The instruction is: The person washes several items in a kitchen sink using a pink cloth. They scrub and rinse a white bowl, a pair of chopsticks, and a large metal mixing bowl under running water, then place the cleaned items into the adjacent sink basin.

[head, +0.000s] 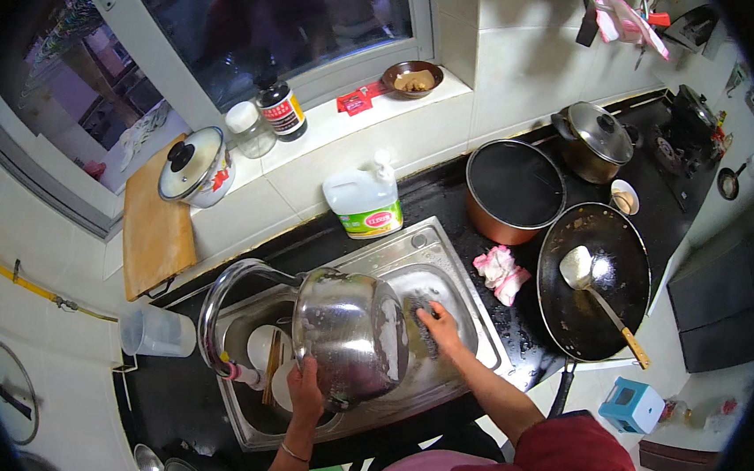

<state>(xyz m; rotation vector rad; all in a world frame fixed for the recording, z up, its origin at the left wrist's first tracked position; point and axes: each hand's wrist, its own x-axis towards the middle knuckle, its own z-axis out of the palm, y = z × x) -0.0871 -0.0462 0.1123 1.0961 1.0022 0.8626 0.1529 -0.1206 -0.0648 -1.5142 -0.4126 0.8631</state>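
A large stainless steel pot (349,336) lies tipped on its side above the double-basin sink (364,404), white suds on its base. My left hand (305,389) grips its rim on the near side. In my right hand (439,327) is a grey scouring pad (423,312), close to the pot's base and over the right basin, where foam and murky water show. White bowls (265,346) and wooden chopsticks (271,367) sit in the left basin. Over that basin curves the chrome faucet (211,315).
A detergent jug (366,201) stands behind the sink. Right of it are a crumpled cloth (501,273), a red-brown pot (507,226) and a wok (563,316) holding a spatula (577,268). To the left are a plastic container (160,331) and a wooden cutting board (158,231).
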